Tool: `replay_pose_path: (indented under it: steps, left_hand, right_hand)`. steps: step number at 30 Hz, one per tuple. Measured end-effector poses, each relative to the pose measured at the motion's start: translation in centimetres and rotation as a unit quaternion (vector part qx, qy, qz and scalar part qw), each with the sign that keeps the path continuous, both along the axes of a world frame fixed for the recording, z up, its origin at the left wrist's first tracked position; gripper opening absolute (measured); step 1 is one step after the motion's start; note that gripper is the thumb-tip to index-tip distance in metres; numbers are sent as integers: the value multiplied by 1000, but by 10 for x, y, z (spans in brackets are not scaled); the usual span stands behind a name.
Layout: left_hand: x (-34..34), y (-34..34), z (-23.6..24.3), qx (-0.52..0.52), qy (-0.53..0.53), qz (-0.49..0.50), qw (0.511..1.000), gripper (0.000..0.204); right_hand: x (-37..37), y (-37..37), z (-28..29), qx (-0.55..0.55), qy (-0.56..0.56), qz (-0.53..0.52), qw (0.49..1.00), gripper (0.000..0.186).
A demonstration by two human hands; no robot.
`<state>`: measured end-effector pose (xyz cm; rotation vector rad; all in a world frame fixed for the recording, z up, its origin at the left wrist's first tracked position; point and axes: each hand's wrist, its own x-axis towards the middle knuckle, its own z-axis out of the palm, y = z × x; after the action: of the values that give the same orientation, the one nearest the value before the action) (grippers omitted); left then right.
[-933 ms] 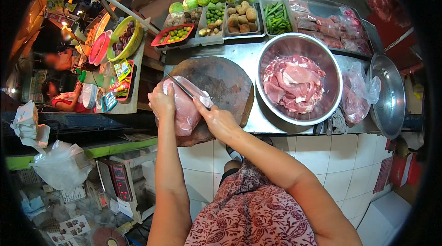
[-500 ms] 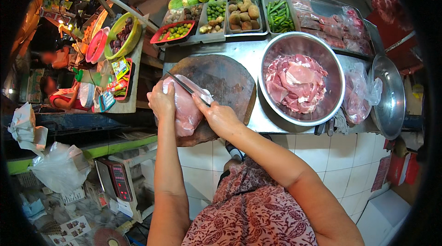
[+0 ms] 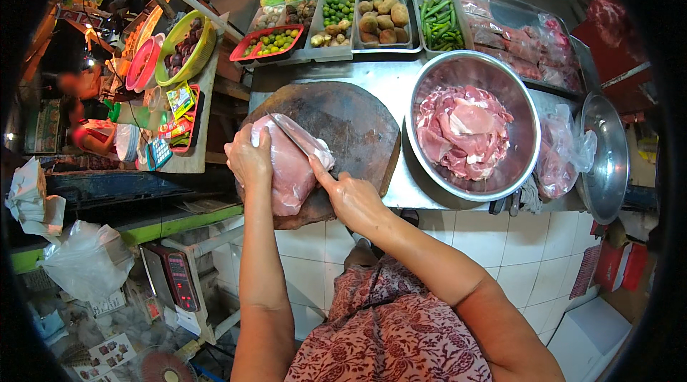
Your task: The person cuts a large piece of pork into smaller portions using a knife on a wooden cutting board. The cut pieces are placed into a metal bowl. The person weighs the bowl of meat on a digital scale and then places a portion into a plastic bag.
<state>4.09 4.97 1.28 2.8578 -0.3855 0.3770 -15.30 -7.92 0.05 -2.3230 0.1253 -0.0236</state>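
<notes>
On a round, worn wooden chopping block [image 3: 365, 124] lies a thick piece of pale pink raw meat [image 3: 290, 171] with some white fat. My left hand [image 3: 250, 160] grips the meat's left side, fingers curled over it. My right hand [image 3: 346, 194] is closed on a knife [image 3: 290, 132], index finger stretched toward the blade, which lies diagonally across the top of the meat. To the right of the block stands a steel bowl [image 3: 413, 140] heaped with sliced meat [image 3: 461, 128].
Trays of produce [image 3: 442, 28] and packed meat [image 3: 501, 38] line the steel counter's [image 3: 376, 73] back. A bag of meat [image 3: 558, 153] and steel basin [image 3: 605, 153] sit right. A side stall with baskets [image 3: 179, 53] and a seated person [image 3: 96, 139] is left; a scale [image 3: 173, 275] sits lower left.
My right hand and the knife have moved slightly right and down along the meat. My left hand keeps its hold. The whole view has shifted slightly.
</notes>
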Motion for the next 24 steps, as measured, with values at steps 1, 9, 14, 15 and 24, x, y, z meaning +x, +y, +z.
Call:
replay_pose_path:
  steps: [1, 9, 14, 15, 24]
  left_hand:
    - [0, 0, 0, -5, 6, 2, 1000, 41]
    - [3, 1, -2, -19, 4, -9, 1000, 41]
    - [2, 1, -4, -29, 3, 14, 999, 40]
    - [3, 1, -5, -31, 1, 5, 1000, 39]
    - [3, -1, -4, -26, 0, 19, 999, 39]
  right_hand:
    - [0, 0, -1, -3, 6, 4, 1000, 81]
    - [37, 1, -5, 11, -47, -3, 999, 80]
    - [15, 2, 1, -46, 52, 29, 997, 76]
    - [15, 2, 0, -38, 5, 8, 999, 76]
    - [23, 3, -3, -19, -20, -3, 1000, 77]
